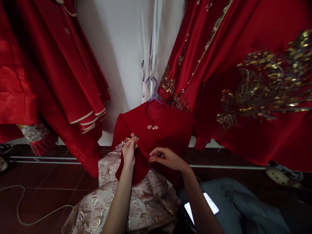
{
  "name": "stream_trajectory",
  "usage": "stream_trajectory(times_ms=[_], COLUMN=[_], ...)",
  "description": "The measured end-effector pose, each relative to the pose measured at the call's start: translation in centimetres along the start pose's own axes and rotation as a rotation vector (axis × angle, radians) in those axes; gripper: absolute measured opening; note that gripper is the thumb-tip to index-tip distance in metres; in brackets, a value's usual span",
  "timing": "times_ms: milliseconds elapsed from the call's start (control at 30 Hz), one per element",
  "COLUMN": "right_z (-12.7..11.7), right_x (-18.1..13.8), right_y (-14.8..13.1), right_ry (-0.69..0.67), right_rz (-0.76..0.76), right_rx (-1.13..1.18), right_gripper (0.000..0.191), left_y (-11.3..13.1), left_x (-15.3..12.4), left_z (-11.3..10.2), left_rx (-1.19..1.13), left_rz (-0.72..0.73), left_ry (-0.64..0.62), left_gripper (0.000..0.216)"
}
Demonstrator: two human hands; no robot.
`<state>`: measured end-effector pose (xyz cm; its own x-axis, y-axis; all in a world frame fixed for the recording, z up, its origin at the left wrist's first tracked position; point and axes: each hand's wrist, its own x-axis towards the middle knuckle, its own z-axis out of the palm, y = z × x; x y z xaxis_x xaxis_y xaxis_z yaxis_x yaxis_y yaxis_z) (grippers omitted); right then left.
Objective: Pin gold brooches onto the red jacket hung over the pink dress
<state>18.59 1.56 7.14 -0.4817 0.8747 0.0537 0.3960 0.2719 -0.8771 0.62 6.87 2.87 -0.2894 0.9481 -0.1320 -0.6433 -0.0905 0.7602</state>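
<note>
A small red jacket hangs from a purple hanger in front of me, its front lower edge falling apart. A beaded fastener sits closed below its neckline. My left hand is closed at the left front edge of the jacket, its fingers pinched beside a beaded ornament with dangling strands. My right hand is closed too, with a small beaded loop fastener at its fingertips near the other front edge. Under the jacket hangs a pale floral brocade skirt.
Red garments hang at left, and red garments with gold sequins at right. A lit phone lies on grey-blue cloth at lower right. A cable crosses the dark tiled floor. A wheel stands at right.
</note>
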Motion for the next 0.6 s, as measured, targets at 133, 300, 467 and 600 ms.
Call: stream_trajectory(times_ms=[133, 300, 467, 600], right_z=[-0.1, -1.0, -1.8, -2.2], right_x=[-0.2, -1.0, -2.0, -2.7], right_y=[-0.3, -0.8, -1.2, -1.7], right_ry=[0.001, -0.128, -0.215, -0.189], right_rz=[-0.004, -0.023, 0.005, 0.018], right_rx=[-0.025, -0.004, 0.032, 0.005], right_gripper=[0.022, 0.025, 0.026, 0.024], left_y=[-0.8, 0.4, 2.9, 4.2], left_x=[-0.1, -1.0, -0.9, -0.1], left_z=[0.9, 3.6, 6.7, 8.2], left_rx=[0.083, 0.466, 1.183, 1.475], left_rz=[0.079, 0.333, 0.929, 1.111], left_ry=[0.091, -0.246, -0.438, -0.544], left_gripper=[0.023, 0.026, 0.025, 0.021])
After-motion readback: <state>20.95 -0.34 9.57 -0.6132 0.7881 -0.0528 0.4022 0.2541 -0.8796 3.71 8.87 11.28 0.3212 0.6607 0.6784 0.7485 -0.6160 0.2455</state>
